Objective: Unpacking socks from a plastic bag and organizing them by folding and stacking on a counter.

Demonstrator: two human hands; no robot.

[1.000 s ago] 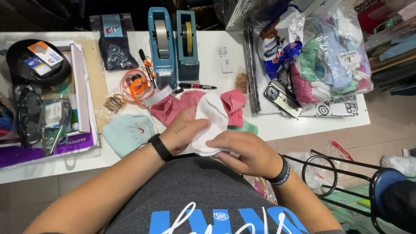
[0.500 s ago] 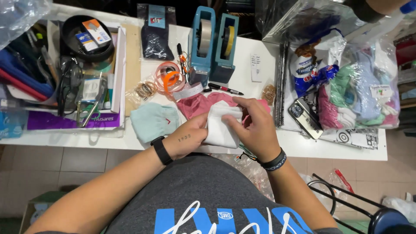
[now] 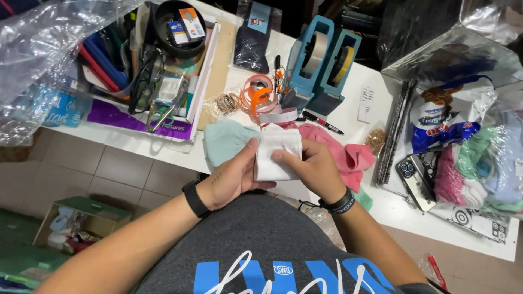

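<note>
Head view shows the left hand [image 3: 231,182] and right hand [image 3: 310,171] both gripping a white sock [image 3: 278,155], held just above the near edge of the table [image 3: 348,111]. It looks folded flat into a neat rectangle, so the folding seems nearly finished. A mint sock [image 3: 226,141] and pink socks [image 3: 340,152] lie unfolded at that edge beside the hands, apparently waiting. Two tape dispensers [image 3: 321,62] stand behind.

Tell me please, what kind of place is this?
Probably a small packing or sorting workstation for clothing: both hands hold a folded white sock at a white table, with two blue tape dispensers and bagged socks nearby.
</note>
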